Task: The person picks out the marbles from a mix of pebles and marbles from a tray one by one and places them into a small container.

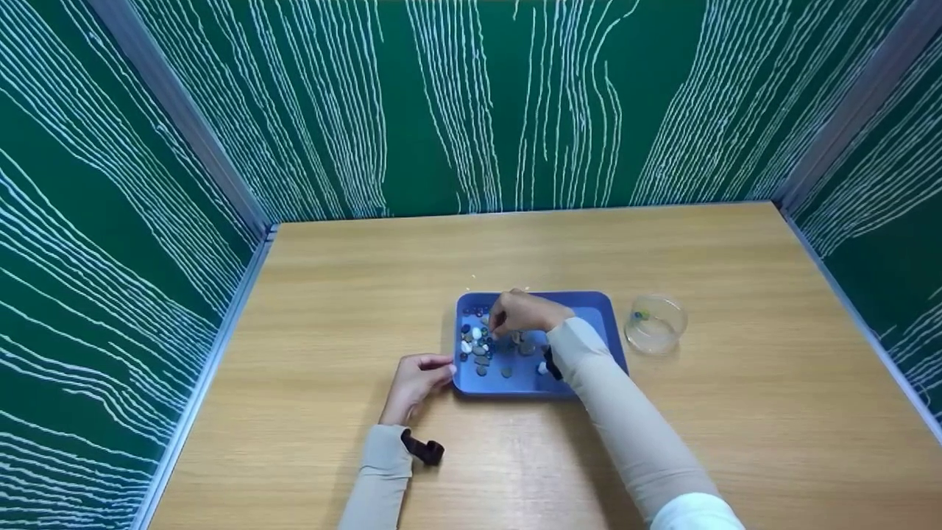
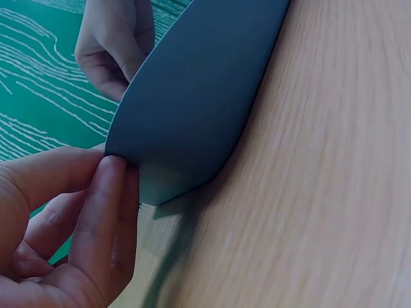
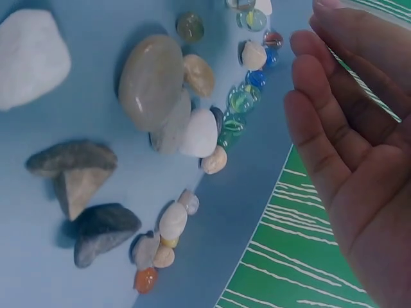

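My left hand pinches the near-left corner of a shallow blue tray, thumb and fingertips on its rim in the left wrist view. The right hand reaches over the tray's left half, fingers bent down toward the pieces there. In the right wrist view its fingers are curled beside a row of glass marbles, white pebbles and tan stones. I cannot tell whether a piece is between thumb and index finger, since the thumb is hidden. Larger grey stones lie farther inside the tray.
A clear round container stands right of the tray with a few yellow-green and blue marbles in it. Tiny pale bits lie on the wooden table behind the tray. Green panels with white lines enclose the table at back and sides.
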Available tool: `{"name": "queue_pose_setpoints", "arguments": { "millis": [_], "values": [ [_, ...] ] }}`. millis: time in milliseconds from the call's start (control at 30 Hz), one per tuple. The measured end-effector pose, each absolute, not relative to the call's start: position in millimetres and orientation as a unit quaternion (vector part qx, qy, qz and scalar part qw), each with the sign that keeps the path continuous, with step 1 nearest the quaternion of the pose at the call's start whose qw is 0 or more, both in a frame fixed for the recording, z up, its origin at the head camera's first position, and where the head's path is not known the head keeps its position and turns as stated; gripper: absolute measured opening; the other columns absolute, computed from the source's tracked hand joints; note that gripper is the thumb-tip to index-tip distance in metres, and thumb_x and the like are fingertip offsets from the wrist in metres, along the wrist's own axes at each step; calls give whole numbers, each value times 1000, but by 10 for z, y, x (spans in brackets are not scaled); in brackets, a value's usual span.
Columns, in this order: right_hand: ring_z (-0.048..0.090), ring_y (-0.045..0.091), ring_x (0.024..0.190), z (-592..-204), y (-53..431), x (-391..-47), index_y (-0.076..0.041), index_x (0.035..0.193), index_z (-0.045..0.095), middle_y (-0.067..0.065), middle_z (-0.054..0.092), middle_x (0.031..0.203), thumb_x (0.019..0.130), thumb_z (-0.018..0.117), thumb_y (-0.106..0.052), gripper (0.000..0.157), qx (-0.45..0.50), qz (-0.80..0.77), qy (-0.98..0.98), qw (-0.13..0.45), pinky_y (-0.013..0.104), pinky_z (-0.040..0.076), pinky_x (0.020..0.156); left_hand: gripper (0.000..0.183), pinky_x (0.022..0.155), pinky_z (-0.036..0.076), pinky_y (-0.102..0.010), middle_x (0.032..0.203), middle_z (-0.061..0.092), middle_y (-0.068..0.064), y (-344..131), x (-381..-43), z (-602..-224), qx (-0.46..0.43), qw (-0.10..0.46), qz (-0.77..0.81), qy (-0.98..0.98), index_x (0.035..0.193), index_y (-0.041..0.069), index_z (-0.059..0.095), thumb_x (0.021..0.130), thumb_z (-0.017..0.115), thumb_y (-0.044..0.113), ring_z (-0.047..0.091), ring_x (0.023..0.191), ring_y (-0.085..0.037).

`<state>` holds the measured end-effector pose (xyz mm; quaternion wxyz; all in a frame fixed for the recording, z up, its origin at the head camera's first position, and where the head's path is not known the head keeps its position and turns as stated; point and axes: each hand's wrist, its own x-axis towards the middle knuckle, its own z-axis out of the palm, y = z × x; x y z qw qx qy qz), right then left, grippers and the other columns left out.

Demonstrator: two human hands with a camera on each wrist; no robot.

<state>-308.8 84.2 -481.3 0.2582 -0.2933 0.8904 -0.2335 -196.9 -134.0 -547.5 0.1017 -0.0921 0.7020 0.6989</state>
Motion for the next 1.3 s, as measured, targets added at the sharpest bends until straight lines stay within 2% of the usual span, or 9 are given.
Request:
{"name": "queue_pose_setpoints", "arguments": {
  "millis": [167,200,233,333,433,467,600,1033,1300],
  "values": [
    [62,12,71,-4865,819,-3084,-8,96,75,2,72,90,89,67,-10,11,-325,-226,884,247,26,57,67,30,63,55,-17,85,70,-2,-1343,-1977,-5500,-95,104,701,699,108,-13,66,81,71,-2,64,71,-6],
    [62,11,71,-4876,815,-3083,-7,96,75,3,72,91,89,67,-9,11,-329,-224,884,245,28,58,68,30,63,55,-17,85,69,-2,-1344,-1978,-5503,-94,104,701,699,108,-13,66,81,70,-2,64,71,-6],
    [62,9,70,-4886,812,-3082,-8,96,75,2,72,91,88,68,-9,11,-330,-221,885,242,32,59,78,30,63,55,-17,85,69,-2,-1343,-1980,-5502,-96,105,702,698,108,-13,66,81,70,-2,64,71,-6],
    [63,10,71,-4910,801,-3073,-8,95,76,2,73,91,86,69,-9,11,-329,-217,887,241,37,58,83,29,63,55,-17,86,70,-3,-1342,-1981,-5497,-96,103,702,698,109,-12,66,82,70,-2,64,71,-6],
    [64,12,72,-4921,790,-3063,-10,95,76,2,72,94,86,70,-9,11,-321,-213,889,246,33,58,78,29,63,55,-18,88,71,-5,-1342,-1979,-5496,-94,101,703,698,109,-13,66,82,71,-2,64,71,-7],
    [64,13,73,-4925,786,-3059,-10,95,76,2,72,95,85,71,-9,11,-318,-213,889,251,29,57,68,29,63,55,-17,89,71,-6,-1340,-1982,-5499,-94,101,702,699,108,-13,66,82,71,-2,64,72,-7],
    [63,13,73,-4937,775,-3050,-12,96,76,1,72,97,85,71,-10,12,-306,-211,891,262,23,55,65,30,64,56,-17,90,71,-8,-1338,-1982,-5507,-90,98,705,696,108,-13,66,81,71,-2,65,72,-7],
    [61,10,76,-4987,760,-3033,-14,94,77,0,71,101,83,73,-8,13,-305,-198,892,267,25,54,69,29,68,58,-20,93,71,-12,-1337,-1972,-5508,-102,105,711,688,109,-12,66,81,70,-4,66,74,-9],
    [59,9,68,-4999,786,-3023,-16,88,77,-3,70,89,81,74,-8,11,-291,-189,898,272,34,55,68,30,71,59,-23,96,71,-15,-1335,-1978,-5508,-101,111,722,675,111,-13,65,83,69,-3,67,77,-11]
  ]
}}
